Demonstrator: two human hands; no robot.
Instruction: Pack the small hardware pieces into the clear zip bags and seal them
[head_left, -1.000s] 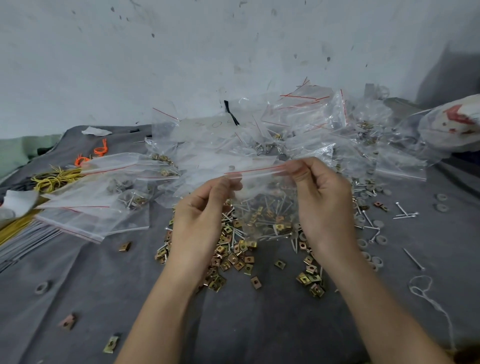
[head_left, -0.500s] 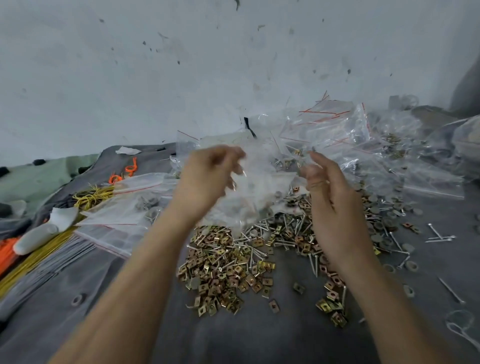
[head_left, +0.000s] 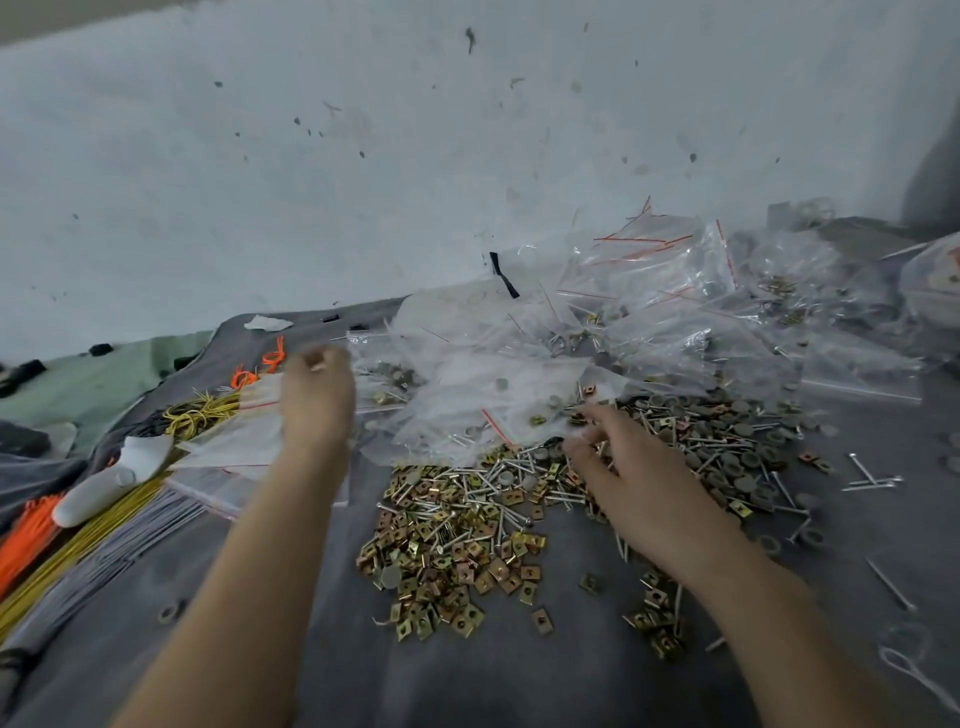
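Near the cloth's (head_left: 519, 686) middle, the right hand (head_left: 639, 483) reached palm-down into the hardware pile (head_left: 467, 540), fingertips curled at its far edge, likely to gather pieces; whether they pinched any could not be told. The left hand (head_left: 317, 405) hovered, blurred, over the bag stack (head_left: 244, 441) toward the left edge, grip unclear. Beyond, a loose bag (head_left: 467, 379) lay flat, long axis left-right, red zip strip (head_left: 496, 428) facing the pile.

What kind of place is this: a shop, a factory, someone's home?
Probably an informal packing spot, perhaps a small workshop: brass clips and nails heaped on a grey cloth against a scuffed wall, beside piled clear zip bags.
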